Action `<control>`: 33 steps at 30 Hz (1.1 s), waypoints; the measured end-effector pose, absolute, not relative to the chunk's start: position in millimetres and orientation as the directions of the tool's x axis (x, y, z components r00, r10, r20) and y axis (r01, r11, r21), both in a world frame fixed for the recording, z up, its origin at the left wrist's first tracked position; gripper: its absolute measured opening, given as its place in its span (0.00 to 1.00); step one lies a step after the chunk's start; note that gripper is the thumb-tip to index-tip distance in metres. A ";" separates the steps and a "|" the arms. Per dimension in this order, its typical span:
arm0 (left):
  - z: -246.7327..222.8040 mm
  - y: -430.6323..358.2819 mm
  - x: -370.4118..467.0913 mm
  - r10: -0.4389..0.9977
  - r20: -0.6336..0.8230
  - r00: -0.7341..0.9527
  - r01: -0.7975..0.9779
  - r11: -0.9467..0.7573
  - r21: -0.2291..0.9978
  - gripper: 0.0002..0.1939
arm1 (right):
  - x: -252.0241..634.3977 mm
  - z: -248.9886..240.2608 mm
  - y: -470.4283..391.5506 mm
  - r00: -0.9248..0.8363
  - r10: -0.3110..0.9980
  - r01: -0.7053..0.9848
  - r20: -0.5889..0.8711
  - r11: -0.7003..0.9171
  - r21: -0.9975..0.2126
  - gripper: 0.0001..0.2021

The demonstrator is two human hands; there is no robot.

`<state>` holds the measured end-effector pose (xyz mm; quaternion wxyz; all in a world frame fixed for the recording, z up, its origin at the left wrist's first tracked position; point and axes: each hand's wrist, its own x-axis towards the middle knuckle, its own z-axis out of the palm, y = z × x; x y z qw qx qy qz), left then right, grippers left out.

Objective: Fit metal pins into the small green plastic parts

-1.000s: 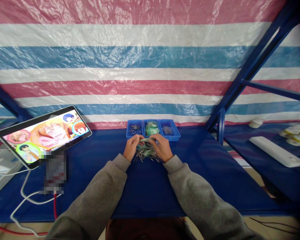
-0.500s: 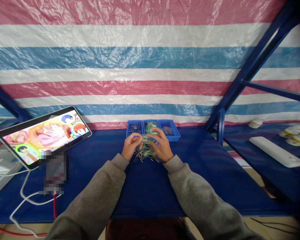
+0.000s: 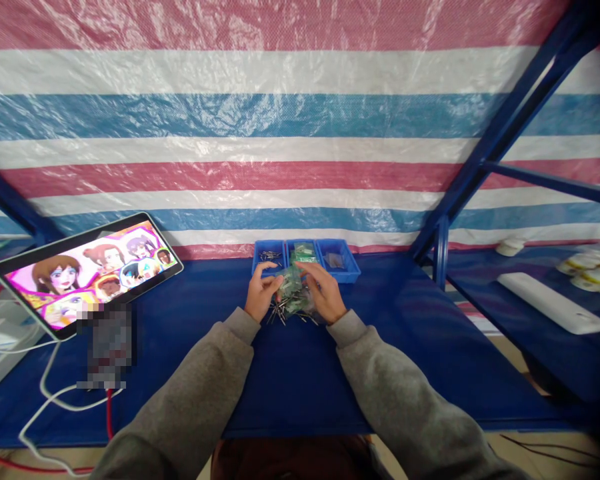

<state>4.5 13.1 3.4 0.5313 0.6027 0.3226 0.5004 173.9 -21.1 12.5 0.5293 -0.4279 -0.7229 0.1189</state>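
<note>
Head view: the left hand (image 3: 261, 293) and right hand (image 3: 326, 293) are flanking a greenish clear-plastic packet (image 3: 291, 281) above slim silver metal pieces (image 3: 279, 312), pinch unclear; supporting both edges is probably helping.

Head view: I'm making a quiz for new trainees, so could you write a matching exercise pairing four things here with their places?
1. Tablet
2. Three blue bins
3. Heap of thin metal pieces and plastic packets
4. White bar-shaped case

A. Between the left hand and the right hand
B. On the separate surface at far right
C. Left part of the table
D. Just beyond the hands

Pairs: 1-C, 2-D, 3-A, 4-B
</note>
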 end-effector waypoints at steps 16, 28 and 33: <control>9.7 6.2 8.1 0.909 0.263 0.324 -0.137 -0.229 0.964 0.22 | 175.9 6.9 -18.8 -0.016 0.807 0.519 0.591 0.512 -0.684 0.12; 5.5 9.7 9.8 0.930 0.279 0.240 -0.145 -0.249 0.957 0.19 | 176.0 7.3 -17.0 -0.055 0.791 0.536 0.609 0.538 -0.651 0.09; 5.3 7.0 8.8 0.903 0.319 0.286 -0.067 -0.314 0.947 0.16 | 175.2 6.7 -16.9 -0.019 0.829 0.562 0.559 0.471 -0.680 0.12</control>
